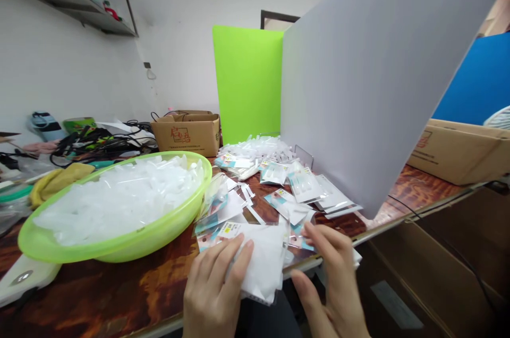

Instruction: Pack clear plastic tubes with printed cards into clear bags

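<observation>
My left hand (pixel 217 282) presses its fingers over a stack of white-backed, clear-wrapped packets (pixel 265 261) and grips it at the table's front edge; its thumb is out of sight. The top packet shows a printed card with a yellow mark. To the right, my right hand (pixel 332 279) is open, thumb and fingers spread apart, close to the stack's right side. Its fingertips are near a blue and white packet (pixel 298 238) lying behind. More packets (pixel 305 184) lie loosely over the table beyond both hands.
A green basin (pixel 159 239) heaped with translucent plastic pieces (pixel 131 194) stands at left. More pieces (pixel 261 148) are piled at the back. A grey partition (pixel 346 77) rises at right. Cardboard boxes (pixel 189 133) and tangled black cables (pixel 99 141) sit behind.
</observation>
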A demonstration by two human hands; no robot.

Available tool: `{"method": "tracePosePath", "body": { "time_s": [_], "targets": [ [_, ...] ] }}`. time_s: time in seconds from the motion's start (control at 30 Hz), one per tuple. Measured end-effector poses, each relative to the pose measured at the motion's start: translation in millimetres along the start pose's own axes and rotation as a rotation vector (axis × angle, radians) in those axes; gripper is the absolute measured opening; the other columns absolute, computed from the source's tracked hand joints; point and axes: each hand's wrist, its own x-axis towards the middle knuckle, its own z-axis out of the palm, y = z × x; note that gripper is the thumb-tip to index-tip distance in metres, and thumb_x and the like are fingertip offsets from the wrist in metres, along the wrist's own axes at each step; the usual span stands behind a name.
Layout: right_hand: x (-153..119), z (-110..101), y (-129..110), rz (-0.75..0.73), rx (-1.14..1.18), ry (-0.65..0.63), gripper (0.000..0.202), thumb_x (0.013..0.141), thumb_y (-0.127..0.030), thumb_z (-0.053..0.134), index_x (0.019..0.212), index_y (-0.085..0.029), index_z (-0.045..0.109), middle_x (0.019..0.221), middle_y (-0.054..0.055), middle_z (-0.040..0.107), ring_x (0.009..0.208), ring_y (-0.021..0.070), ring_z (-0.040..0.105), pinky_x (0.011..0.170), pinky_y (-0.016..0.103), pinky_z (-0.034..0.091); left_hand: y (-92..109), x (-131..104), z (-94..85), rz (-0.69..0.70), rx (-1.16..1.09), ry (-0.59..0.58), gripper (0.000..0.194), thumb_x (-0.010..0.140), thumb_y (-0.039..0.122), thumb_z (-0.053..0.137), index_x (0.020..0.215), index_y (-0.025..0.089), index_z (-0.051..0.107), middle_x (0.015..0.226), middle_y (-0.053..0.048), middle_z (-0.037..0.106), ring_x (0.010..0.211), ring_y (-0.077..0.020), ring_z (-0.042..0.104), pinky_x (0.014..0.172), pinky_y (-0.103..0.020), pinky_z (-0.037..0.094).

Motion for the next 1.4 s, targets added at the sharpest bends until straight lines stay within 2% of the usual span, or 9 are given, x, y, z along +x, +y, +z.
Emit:
{"method": "tracePosePath", "body": {
  "time_s": [0.13, 0.23, 0.43, 0.63, 0.8, 0.93, 1.1, 1.27, 1.4],
  "targets": [
    [-4, 1, 12, -0.408, -0.076, -0.080, 0.040, 0.095, -0.035, 0.037, 0.125, -0.011, 0.049, 0.121, 0.012, 0.057, 0.120, 0.0232, 0.050, 0.106, 0.038, 0.037, 0, 1, 5.2, 0.080, -0.031, 0.031, 0.035, 0.085, 0.002, 0.039, 0.114, 0.008, 0.057, 0.109, -0.015, 0.063, 0.110, -0.0246, 0.051, 0.088, -0.039, 0.040],
    [-5, -2, 17, -0.404, -0.206, -0.260, 0.051, 0.096, -0.044, 0.028, 0.128, -0.010, 0.050, 0.126, 0.011, 0.059, 0.122, 0.0210, 0.050, 0.108, 0.036, 0.034, 3, 5, 10.1, 0.136, -0.068, 0.035, 0.035, 0.085, 0.002, 0.039, 0.114, 0.007, 0.057, 0.108, -0.015, 0.064, 0.113, -0.0261, 0.049, 0.092, -0.041, 0.038],
    [-14, 0, 23, -0.459, -0.222, 0.122, 0.035, 0.096, -0.033, 0.039, 0.117, -0.012, 0.057, 0.103, 0.010, 0.069, 0.117, 0.0204, 0.055, 0.106, 0.035, 0.038, 6, 16, 18.1, 0.145, -0.149, 0.034, 0.034, 0.086, 0.003, 0.037, 0.113, 0.006, 0.057, 0.105, -0.015, 0.065, 0.111, -0.0219, 0.049, 0.092, -0.036, 0.036],
    [0, -4, 17, -0.333, -0.172, -0.089, 0.061, 0.091, -0.060, 0.025, 0.115, -0.015, 0.059, 0.113, 0.009, 0.067, 0.112, 0.0156, 0.058, 0.110, 0.029, 0.029, 5, 17, 23.7, 0.167, -0.151, -0.020, 0.033, 0.087, 0.007, 0.041, 0.116, 0.007, 0.055, 0.107, -0.014, 0.066, 0.110, -0.0209, 0.049, 0.091, -0.034, 0.036],
    [0, -4, 15, -0.311, -0.143, 0.125, 0.049, 0.092, -0.055, 0.032, 0.104, -0.019, 0.063, 0.097, 0.004, 0.071, 0.105, 0.0174, 0.060, 0.109, 0.031, 0.026, 5, 12, 23.6, 0.149, -0.179, 0.021, 0.036, 0.085, 0.006, 0.035, 0.115, 0.008, 0.055, 0.106, -0.014, 0.066, 0.111, -0.0216, 0.049, 0.092, -0.036, 0.035],
    [4, -16, 16, -0.241, -0.158, -0.210, 0.049, 0.079, -0.061, 0.056, 0.107, -0.021, 0.060, 0.097, 0.000, 0.070, 0.100, 0.0185, 0.061, 0.114, 0.031, 0.003, 5, 7, 28.1, 0.092, -0.202, -0.051, 0.035, 0.085, 0.007, 0.042, 0.117, 0.012, 0.055, 0.109, -0.009, 0.065, 0.111, -0.0191, 0.049, 0.093, -0.031, 0.036],
    [22, -47, 27, 0.113, -0.017, -0.096, 0.048, 0.081, -0.033, 0.065, 0.124, -0.025, 0.047, 0.119, 0.007, 0.057, 0.114, 0.0188, 0.051, 0.102, 0.033, 0.034, 7, 5, 42.3, 0.083, -0.424, -0.105, 0.037, 0.086, 0.013, 0.044, 0.123, 0.015, 0.051, 0.117, -0.008, 0.061, 0.115, -0.0189, 0.046, 0.094, -0.029, 0.041],
    [64, -66, 47, 0.380, 0.332, -0.504, 0.017, 0.082, -0.033, 0.061, 0.082, -0.017, 0.068, 0.077, 0.003, 0.067, 0.072, 0.0153, 0.063, 0.064, 0.024, 0.049, 20, 10, 47.3, 0.031, -0.503, -0.072, 0.050, 0.085, 0.021, 0.054, 0.133, 0.016, 0.037, 0.127, -0.011, 0.053, 0.123, -0.0193, 0.042, 0.100, -0.031, 0.040],
    [108, -76, 82, 0.341, -0.198, -0.142, 0.021, 0.086, -0.033, 0.055, 0.085, -0.016, 0.066, 0.078, 0.003, 0.068, 0.073, 0.0157, 0.063, 0.066, 0.026, 0.048, 15, 20, 50.2, -0.226, -0.401, -0.212, 0.054, 0.087, 0.032, 0.051, 0.135, 0.017, 0.030, 0.136, -0.013, 0.043, 0.127, -0.0193, 0.039, 0.102, -0.035, 0.039]
  ]
}}
